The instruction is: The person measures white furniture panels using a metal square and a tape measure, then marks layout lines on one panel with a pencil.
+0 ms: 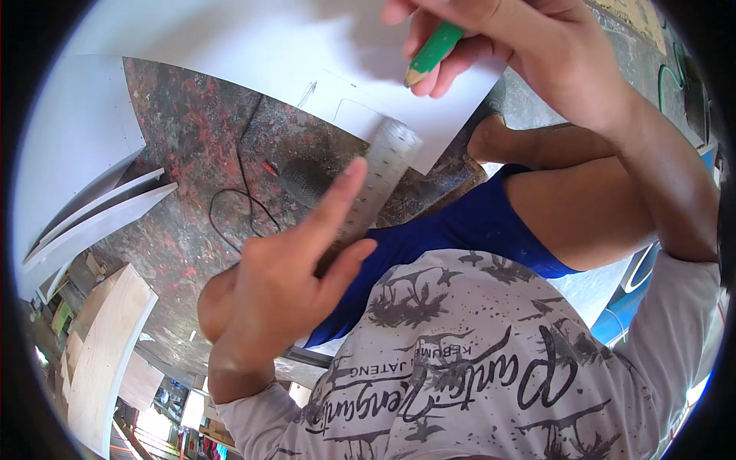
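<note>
A white board (452,126) spreads across the top of the view, with thin pencil lines and a small scribble near its edge. My left hand (280,287) grips a metal ruler (387,165), thumb and fingers on its two sides and the index finger stretched along it. The ruler's far end overlaps the board's near edge beside the drawn lines. Above and to the right, my right hand (537,57) holds a green pencil (435,50), its sharpened wooden tip pointing down and left. The tip appears raised off the board; its exact gap cannot be judged.
Below the board is a stained, paint-spotted surface (176,107) with a black cable (244,165) looped on it. A dark rounded object (301,178) lies near the ruler. Pale curved panels (107,218) and a wooden panel (111,345) stand at the left.
</note>
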Available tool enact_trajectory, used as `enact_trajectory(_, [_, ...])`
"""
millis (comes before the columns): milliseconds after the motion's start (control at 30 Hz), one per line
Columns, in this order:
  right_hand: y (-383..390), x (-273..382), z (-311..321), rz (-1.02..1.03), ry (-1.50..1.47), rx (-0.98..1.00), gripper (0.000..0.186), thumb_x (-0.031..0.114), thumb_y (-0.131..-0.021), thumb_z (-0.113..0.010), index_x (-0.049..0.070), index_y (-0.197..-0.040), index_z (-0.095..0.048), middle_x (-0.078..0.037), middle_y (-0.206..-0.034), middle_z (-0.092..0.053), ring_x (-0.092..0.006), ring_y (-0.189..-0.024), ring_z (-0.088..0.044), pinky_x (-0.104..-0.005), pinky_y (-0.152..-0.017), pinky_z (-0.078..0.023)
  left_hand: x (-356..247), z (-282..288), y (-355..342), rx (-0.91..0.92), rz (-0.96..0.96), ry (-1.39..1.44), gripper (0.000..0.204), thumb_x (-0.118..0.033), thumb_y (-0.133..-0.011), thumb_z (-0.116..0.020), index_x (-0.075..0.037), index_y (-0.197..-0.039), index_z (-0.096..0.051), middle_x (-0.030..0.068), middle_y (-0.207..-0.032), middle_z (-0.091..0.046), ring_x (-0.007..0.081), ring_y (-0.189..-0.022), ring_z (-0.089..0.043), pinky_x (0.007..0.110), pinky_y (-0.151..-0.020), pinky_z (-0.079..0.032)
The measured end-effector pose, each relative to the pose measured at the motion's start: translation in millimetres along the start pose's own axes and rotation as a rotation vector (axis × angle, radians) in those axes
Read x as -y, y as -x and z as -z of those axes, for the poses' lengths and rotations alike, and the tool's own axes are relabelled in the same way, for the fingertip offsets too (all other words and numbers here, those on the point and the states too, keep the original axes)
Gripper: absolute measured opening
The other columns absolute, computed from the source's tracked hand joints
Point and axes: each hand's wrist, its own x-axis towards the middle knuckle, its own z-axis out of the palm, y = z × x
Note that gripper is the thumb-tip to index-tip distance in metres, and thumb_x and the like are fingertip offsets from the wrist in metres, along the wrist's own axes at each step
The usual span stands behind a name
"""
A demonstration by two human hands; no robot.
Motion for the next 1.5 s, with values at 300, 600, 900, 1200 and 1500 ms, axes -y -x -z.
enact_trajectory(300, [12.2, 24.4, 5.6, 0.052, 0.283, 0.211, 0.032, 0.025, -0.109, -0.054, -0.002, -0.112, -0.071, -0.01, -0.091, -0.071, -0.0164, -0.079, -0.067, -0.0317, -0.067, -0.053, -3.2, 29.0, -7.3, -0.568, 0.201, 0.421, 0.067, -0.012, -0.1, -0.057, -0.003, -0.162, -0.034, 0.0018, -0.077, -0.065, 0.0039, -0.059, -0.054, 0.018, -0.052, -0.043])
enact_trajectory(600, [63.8, 1.3, -46.6, 0.197, 0.843, 0.601, 0.05, 0.027, -0.083, -0.085, -0.001, -0.119, -0.065, -0.012, -0.1, -0.063, -0.0285, -0.088, -0.071, -0.038, -0.069, -0.059, 19.1, 34.7, -17.8, -0.566, 0.171, 0.863, 0.07, -0.006, -0.104, -0.05, 0.001, -0.165, -0.017, 0.0155, -0.111, -0.068, 0.0145, -0.069, -0.067, 0.024, -0.058, -0.054])
enact_trajectory(900, [74.2, -10.1, -48.8, 0.26, 0.923, 0.813, 0.025, 0.019, -0.089, -0.069, 0.0, -0.1, -0.057, -0.017, -0.096, -0.066, -0.0372, -0.091, -0.07, -0.0484, -0.079, -0.059, 7.2, 22.6, -10.8, -0.565, 0.102, 1.131, 0.082, -0.014, -0.105, -0.057, -0.005, -0.166, -0.002, 0.0258, -0.137, -0.054, 0.0268, -0.097, -0.072, 0.029, -0.067, -0.062])
enact_trajectory(1200, [67.6, -41.2, -47.0, 0.319, 0.545, 0.537, 0.031, 0.018, -0.096, -0.069, 0.002, -0.117, -0.053, -0.017, -0.11, -0.066, -0.0363, -0.109, -0.064, -0.0478, -0.088, -0.055, -0.8, -39.6, -20.7, -0.461, -0.516, 0.88, 0.109, -0.043, -0.079, -0.089, 0.002, -0.155, -0.024, 0.0332, -0.154, -0.039, 0.0375, -0.124, -0.065, 0.037, -0.092, -0.061])
enact_trajectory(1500, [62.0, -38.1, -41.1, 0.292, 0.64, 0.443, 0.032, 0.022, -0.095, -0.072, -0.001, -0.115, -0.061, -0.019, -0.105, -0.068, -0.0373, -0.102, -0.068, -0.0479, -0.084, -0.056, -1.5, -29.4, -21.4, -0.308, -0.49, 0.552, 0.108, -0.006, -0.073, -0.095, 0.002, -0.151, -0.021, 0.0301, -0.13, -0.062, 0.03, -0.113, -0.069, 0.039, -0.095, -0.058])
